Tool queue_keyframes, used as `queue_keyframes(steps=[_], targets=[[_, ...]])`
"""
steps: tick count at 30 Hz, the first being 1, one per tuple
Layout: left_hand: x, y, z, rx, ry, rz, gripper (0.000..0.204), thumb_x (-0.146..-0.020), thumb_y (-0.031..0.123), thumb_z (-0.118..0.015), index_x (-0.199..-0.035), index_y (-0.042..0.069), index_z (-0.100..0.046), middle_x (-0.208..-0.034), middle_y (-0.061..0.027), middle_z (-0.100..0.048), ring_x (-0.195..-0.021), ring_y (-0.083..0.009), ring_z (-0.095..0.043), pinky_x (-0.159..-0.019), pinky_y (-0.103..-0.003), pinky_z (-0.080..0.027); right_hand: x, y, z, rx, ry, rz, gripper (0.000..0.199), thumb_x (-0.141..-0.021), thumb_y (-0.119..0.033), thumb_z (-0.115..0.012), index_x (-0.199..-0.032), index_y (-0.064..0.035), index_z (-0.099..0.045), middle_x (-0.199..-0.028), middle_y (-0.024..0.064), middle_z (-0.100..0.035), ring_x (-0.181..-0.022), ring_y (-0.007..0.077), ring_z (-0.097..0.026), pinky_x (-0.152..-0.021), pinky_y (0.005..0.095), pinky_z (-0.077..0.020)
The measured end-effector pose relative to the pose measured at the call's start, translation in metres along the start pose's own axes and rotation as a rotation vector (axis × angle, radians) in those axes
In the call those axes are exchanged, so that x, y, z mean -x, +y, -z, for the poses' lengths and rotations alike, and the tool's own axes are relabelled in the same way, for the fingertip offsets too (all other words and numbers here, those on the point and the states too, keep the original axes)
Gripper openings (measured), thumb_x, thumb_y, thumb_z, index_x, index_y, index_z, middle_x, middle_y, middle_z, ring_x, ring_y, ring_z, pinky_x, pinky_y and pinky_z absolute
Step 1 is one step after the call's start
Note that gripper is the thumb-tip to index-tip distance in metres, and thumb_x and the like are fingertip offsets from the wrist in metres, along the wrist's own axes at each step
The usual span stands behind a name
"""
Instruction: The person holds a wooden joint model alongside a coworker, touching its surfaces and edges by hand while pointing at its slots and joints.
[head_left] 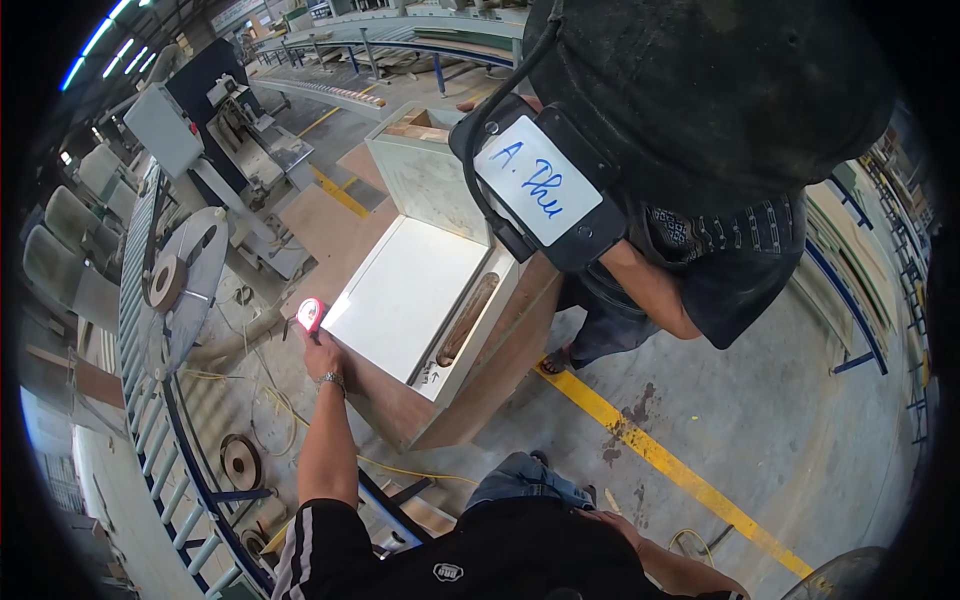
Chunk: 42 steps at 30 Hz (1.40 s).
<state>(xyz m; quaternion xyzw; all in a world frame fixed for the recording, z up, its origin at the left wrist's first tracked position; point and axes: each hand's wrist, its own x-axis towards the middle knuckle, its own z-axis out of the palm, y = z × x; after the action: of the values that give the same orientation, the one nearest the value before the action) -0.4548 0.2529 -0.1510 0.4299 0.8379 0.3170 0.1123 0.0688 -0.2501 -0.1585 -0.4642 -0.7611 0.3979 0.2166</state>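
A red tape measure (pixel 311 314) is gripped in my left hand (pixel 321 357), at the left edge of a white panel (pixel 400 295). A watch circles that wrist. The panel lies flat on a wooden box-like stand (pixel 385 405); along its right side runs a pale frame piece (pixel 452 383) with a long slot cut in it. An upright pale board (pixel 430 185) rises at the panel's far end. My right hand (pixel 617 526) is down by my waist against my jeans, its fingers too unclear to read.
A person in a dark cap (pixel 720 90) leans over the stand's far right side, wearing a head device with a white label. A roller conveyor (pixel 160 470) runs along the left, near a clear disc with a tape roll (pixel 168 283). A yellow line (pixel 660 450) crosses the floor.
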Motion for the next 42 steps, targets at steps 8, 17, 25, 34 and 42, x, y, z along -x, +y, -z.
queue_keyframes(steps=[8,17,25,34,42], targets=[[-0.002,-0.004,-0.002,0.013,0.026,-0.021,0.059,-0.102,0.046,-0.054,-0.156,0.021,-0.051,-0.124,-0.0274,-0.073,-0.115,-0.0491,-0.068,-0.098,-0.055,-0.053,-0.004,-0.002,0.002,0.033,0.009,0.045,0.072,-0.086,-0.039,-0.068,-0.145,0.0011,-0.057,-0.160,0.0248,-0.048,-0.133,0.0393,-0.060,-0.109,0.0479,-0.0501],[-0.002,-0.004,-0.004,0.033,0.035,-0.040,0.059,-0.103,0.043,-0.053,-0.157,0.020,-0.051,-0.123,-0.0278,-0.073,-0.116,-0.0488,-0.068,-0.099,-0.055,-0.052,-0.004,0.000,0.003,-0.022,0.010,0.021,0.070,-0.086,-0.038,-0.068,-0.143,0.0015,-0.059,-0.161,0.0259,-0.046,-0.132,0.0400,-0.060,-0.108,0.0477,-0.0503],[0.000,-0.003,-0.004,0.001,0.035,-0.007,0.064,-0.101,0.047,-0.053,-0.159,0.019,-0.049,-0.121,-0.0301,-0.073,-0.114,-0.0496,-0.068,-0.098,-0.054,-0.053,-0.007,-0.006,0.005,-0.060,0.034,0.036,0.071,-0.087,-0.037,-0.067,-0.146,0.0012,-0.057,-0.160,0.0243,-0.048,-0.133,0.0397,-0.060,-0.109,0.0478,-0.0503],[-0.003,-0.007,-0.005,-0.024,0.050,-0.004,0.063,-0.101,0.049,-0.053,-0.156,0.018,-0.051,-0.119,-0.0304,-0.073,-0.113,-0.0501,-0.069,-0.098,-0.056,-0.053,0.000,0.008,-0.007,0.047,0.012,0.039,0.070,-0.088,-0.039,-0.065,-0.145,0.0003,-0.057,-0.161,0.0226,-0.048,-0.135,0.0382,-0.059,-0.110,0.0464,-0.0492],[0.001,0.004,-0.006,-0.012,0.039,0.016,0.062,-0.102,0.045,-0.053,-0.156,0.015,-0.052,-0.120,-0.0307,-0.073,-0.113,-0.0508,-0.068,-0.098,-0.056,-0.053,0.002,0.022,-0.006,0.039,-0.027,-0.033,0.074,-0.085,-0.040,-0.067,-0.148,-0.0011,-0.056,-0.161,0.0219,-0.048,-0.138,0.0374,-0.057,-0.111,0.0477,-0.0471]])
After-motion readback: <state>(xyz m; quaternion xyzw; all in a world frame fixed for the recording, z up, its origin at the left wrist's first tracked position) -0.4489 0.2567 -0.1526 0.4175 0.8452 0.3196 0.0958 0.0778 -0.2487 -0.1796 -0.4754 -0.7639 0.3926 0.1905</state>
